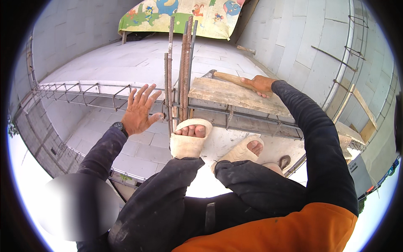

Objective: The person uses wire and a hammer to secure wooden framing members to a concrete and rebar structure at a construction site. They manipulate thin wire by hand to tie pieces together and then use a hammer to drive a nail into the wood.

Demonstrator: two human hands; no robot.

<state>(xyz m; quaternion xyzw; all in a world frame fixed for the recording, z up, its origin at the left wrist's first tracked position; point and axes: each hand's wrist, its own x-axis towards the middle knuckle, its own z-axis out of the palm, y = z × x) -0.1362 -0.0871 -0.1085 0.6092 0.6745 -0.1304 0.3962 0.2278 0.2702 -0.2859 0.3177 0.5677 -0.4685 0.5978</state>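
My left hand (139,110) is spread wide, palm down, with nothing in it. It hovers over a horizontal rebar cage (94,89), its thumb close to several upright rusty rebars (184,71). My right hand (261,85) is wrapped round the wooden handle of a hammer (233,78). The hammer's dark metal head points left, towards the upright bars. Under the hammer and my right hand, a rough wooden board (239,98) lies along the rebar cage. Whether the hammer touches the board, I cannot tell.
My sandalled feet (189,140) stand just behind the bars. A small coil of wire (284,161) lies right of them. Beyond is a pale block wall (142,59), with a cartoon-printed cloth (184,21) at the back. Another rebar cage (346,59) rises at the right.
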